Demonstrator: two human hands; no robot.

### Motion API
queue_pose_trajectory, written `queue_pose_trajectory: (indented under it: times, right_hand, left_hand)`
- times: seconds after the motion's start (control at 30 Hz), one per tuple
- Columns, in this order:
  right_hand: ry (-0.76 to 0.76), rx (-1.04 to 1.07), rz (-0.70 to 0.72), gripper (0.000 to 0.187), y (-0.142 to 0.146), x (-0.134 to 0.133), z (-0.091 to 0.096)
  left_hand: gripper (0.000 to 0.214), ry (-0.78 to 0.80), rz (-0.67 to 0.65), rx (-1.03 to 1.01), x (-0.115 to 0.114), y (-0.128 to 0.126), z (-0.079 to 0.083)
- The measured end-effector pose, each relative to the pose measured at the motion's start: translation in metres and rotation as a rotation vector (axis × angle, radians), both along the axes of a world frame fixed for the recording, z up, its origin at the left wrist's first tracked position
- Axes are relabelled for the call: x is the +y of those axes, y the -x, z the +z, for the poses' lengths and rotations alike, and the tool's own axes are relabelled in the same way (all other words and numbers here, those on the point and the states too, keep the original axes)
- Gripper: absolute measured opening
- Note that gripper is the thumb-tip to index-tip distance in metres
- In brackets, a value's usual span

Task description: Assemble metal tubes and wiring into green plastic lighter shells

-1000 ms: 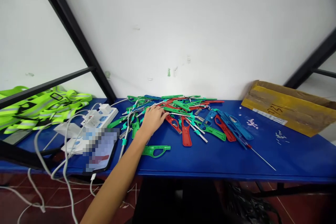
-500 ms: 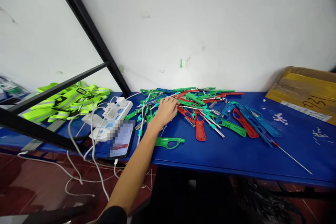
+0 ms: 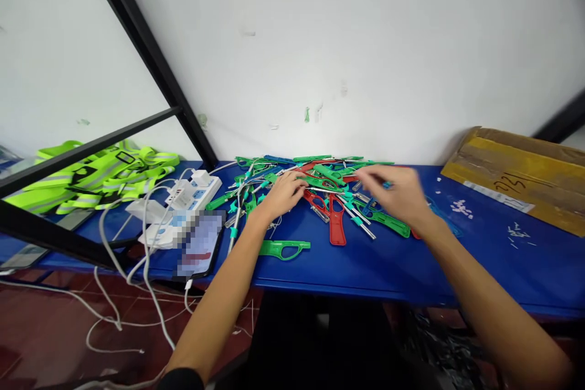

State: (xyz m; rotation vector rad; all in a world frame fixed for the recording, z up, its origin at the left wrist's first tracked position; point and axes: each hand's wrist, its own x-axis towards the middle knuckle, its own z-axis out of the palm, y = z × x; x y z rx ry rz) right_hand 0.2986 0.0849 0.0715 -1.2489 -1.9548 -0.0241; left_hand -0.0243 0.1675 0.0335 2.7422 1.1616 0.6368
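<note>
A heap of green, red and blue plastic handle pieces and thin metal rods (image 3: 320, 180) lies on a blue table (image 3: 365, 268) against the white wall. My left hand (image 3: 283, 194) rests on the left side of the heap, fingers curled over a metal rod and green pieces. My right hand (image 3: 397, 195) is over the right side of the heap, smeared by motion, so its fingers are not clear. A single green handle piece (image 3: 283, 248) lies apart near the table's front edge, and a red handle piece (image 3: 337, 225) lies between my hands.
A white power strip (image 3: 192, 192) with plugs and white cables, and a phone (image 3: 198, 244), sit left of the heap. Neon-yellow reflective vests (image 3: 91, 173) lie far left behind a black metal frame (image 3: 137, 42). A flattened cardboard box (image 3: 516, 177) is at the right.
My right hand has come into view from the right and reached over the heap. My left hand stays on the heap's left side. The camera has shifted slightly.
</note>
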Motion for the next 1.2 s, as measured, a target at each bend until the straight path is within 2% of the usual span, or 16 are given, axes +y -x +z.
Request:
queue_pose_trajectory:
  times: [0.07, 0.2, 0.3, 0.37, 0.53, 0.63, 0.7, 0.77, 0.93, 1.07, 1.2]
  right_hand:
    - [0.031, -0.049, -0.008, 0.028, 0.008, 0.011, -0.004]
    - [0.064, -0.051, -0.100, 0.040, 0.009, 0.024, -0.016]
    - [0.090, -0.036, -0.145, 0.046, -0.001, 0.025, -0.024]
    - [0.122, -0.050, -0.132, 0.046, -0.007, 0.026, -0.029]
    - [0.182, -0.084, -0.079, 0.045, -0.011, 0.029, -0.040]
    - [0.185, -0.109, -0.037, 0.041, -0.011, 0.033, -0.046]
    - [0.193, -0.128, 0.008, 0.037, -0.011, 0.035, -0.052]
    - [0.207, -0.136, 0.038, 0.036, -0.012, 0.037, -0.058]
    - [0.219, -0.088, 0.041, 0.037, -0.012, 0.040, -0.060]
    - [0.176, 0.028, 0.032, 0.041, -0.010, 0.035, -0.043]
    - [0.152, 0.148, 0.026, 0.043, -0.008, 0.025, -0.026]
  left_hand:
    - [0.031, -0.013, 0.011, 0.009, -0.001, -0.009, -0.003]
    - [0.029, -0.004, 0.051, 0.035, 0.009, -0.022, -0.005]
    - [0.025, 0.021, 0.054, 0.049, 0.025, -0.027, 0.001]
    - [0.031, 0.035, 0.058, 0.034, 0.035, -0.026, 0.007]
    - [0.032, 0.048, 0.149, -0.123, 0.044, -0.004, 0.020]
    - [0.028, 0.016, 0.266, -0.266, 0.042, 0.018, 0.027]
    - [0.032, -0.016, 0.337, -0.344, 0.040, 0.031, 0.031]
    - [0.032, -0.033, 0.372, -0.383, 0.037, 0.039, 0.034]
    - [0.021, -0.038, 0.323, -0.360, 0.030, 0.034, 0.034]
    - [0.026, -0.063, 0.223, -0.339, 0.022, 0.018, 0.036]
    - [0.032, -0.090, 0.093, -0.347, 0.005, 0.000, 0.044]
